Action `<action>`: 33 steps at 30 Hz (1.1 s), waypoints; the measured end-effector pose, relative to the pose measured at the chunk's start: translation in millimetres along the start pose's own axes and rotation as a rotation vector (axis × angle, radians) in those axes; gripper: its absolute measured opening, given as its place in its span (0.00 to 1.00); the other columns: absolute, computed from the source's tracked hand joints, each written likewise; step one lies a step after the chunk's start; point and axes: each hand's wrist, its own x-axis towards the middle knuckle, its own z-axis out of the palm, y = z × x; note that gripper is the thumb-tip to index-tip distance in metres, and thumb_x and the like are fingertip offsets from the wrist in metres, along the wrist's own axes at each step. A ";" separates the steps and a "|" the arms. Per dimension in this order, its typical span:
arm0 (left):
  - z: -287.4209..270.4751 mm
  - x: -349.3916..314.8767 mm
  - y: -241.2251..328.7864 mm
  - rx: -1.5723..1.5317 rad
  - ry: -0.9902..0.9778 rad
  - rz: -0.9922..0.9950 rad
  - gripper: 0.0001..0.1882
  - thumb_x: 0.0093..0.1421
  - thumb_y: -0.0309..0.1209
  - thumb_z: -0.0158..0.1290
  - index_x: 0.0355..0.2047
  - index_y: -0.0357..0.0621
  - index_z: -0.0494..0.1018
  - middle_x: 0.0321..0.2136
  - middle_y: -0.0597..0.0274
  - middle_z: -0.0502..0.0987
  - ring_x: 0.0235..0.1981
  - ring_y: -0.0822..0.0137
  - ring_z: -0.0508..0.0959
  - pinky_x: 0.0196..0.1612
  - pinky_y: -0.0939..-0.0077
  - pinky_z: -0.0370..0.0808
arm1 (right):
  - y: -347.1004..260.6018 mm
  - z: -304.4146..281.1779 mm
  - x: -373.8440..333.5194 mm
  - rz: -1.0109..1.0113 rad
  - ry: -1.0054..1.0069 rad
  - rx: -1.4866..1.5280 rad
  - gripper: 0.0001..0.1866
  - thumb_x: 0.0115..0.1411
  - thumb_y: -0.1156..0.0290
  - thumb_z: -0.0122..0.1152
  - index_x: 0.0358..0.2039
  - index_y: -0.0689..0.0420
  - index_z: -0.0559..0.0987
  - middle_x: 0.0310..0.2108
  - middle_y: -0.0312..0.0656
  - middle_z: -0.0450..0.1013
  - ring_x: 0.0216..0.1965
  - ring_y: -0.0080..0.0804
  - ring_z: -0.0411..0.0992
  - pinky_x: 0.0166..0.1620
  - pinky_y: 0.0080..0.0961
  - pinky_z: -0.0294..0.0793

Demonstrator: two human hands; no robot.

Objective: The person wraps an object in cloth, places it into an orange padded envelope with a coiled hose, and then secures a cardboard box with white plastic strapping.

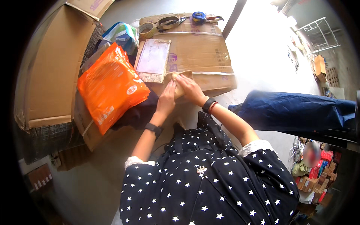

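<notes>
In front of me, at the near edge of a large strapped cardboard box (202,48), both my hands work on a small piece of folded brown paper (179,92). My left hand (167,98) presses on its left side with the fingers together. My right hand (189,89) grips its upper right part, fingertips close to those of the left. The undersides of the fingers and part of the paper are hidden. Just left of it lies a flat cardboard piece with a white sheet (154,54) on top.
Glossy orange bags (112,86) lie to the left, beside a tall open carton (52,67). On the box's far side are a tape roll (146,29), a black strap (168,23) and a blue tape measure (199,17). A dark blue cover (296,110) drapes something at right.
</notes>
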 end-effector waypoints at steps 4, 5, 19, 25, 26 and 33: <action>-17.5 0.1 -8.0 0.094 -0.153 0.032 0.34 0.44 0.11 0.46 0.56 0.29 0.59 0.56 0.40 0.63 0.58 0.53 0.64 0.59 0.68 0.63 | -2.3 10.2 0.3 -0.060 -0.042 -0.135 0.32 0.40 0.79 0.57 0.51 0.65 0.66 0.51 0.53 0.67 0.55 0.48 0.64 0.58 0.37 0.62; -20.0 1.5 -7.5 0.110 -0.168 0.027 0.34 0.43 0.12 0.47 0.56 0.29 0.60 0.55 0.40 0.63 0.58 0.53 0.64 0.59 0.68 0.64 | -5.1 6.8 2.3 -0.041 -0.056 -0.130 0.32 0.41 0.79 0.57 0.51 0.65 0.66 0.50 0.52 0.67 0.55 0.47 0.64 0.57 0.37 0.63; 19.2 53.5 26.4 0.291 -0.210 0.142 0.38 0.39 0.19 0.52 0.55 0.24 0.58 0.55 0.32 0.61 0.57 0.45 0.64 0.59 0.66 0.63 | 39.7 -40.7 -14.5 0.144 -0.083 0.017 0.33 0.45 0.80 0.54 0.55 0.59 0.63 0.54 0.49 0.65 0.57 0.42 0.62 0.59 0.32 0.61; 44.4 80.8 44.0 0.412 -0.257 0.236 0.36 0.40 0.21 0.52 0.53 0.22 0.60 0.54 0.32 0.63 0.56 0.46 0.66 0.60 0.67 0.62 | 62.3 -57.4 -31.9 0.196 -0.020 0.012 0.31 0.46 0.80 0.50 0.56 0.58 0.64 0.55 0.47 0.65 0.57 0.42 0.62 0.59 0.33 0.61; 50.1 83.8 48.8 0.419 -0.251 0.246 0.37 0.39 0.22 0.53 0.53 0.22 0.61 0.54 0.32 0.63 0.56 0.46 0.66 0.60 0.67 0.62 | 65.2 -63.2 -36.0 0.202 -0.021 0.003 0.32 0.46 0.80 0.50 0.56 0.58 0.64 0.55 0.47 0.65 0.58 0.42 0.62 0.59 0.33 0.61; 90.7 109.7 98.8 0.480 -0.335 0.314 0.40 0.37 0.25 0.57 0.53 0.20 0.59 0.54 0.33 0.63 0.58 0.47 0.64 0.62 0.66 0.60 | 96.2 -100.7 -76.4 0.276 -0.001 0.014 0.35 0.45 0.83 0.47 0.58 0.58 0.62 0.55 0.48 0.64 0.58 0.43 0.60 0.60 0.34 0.60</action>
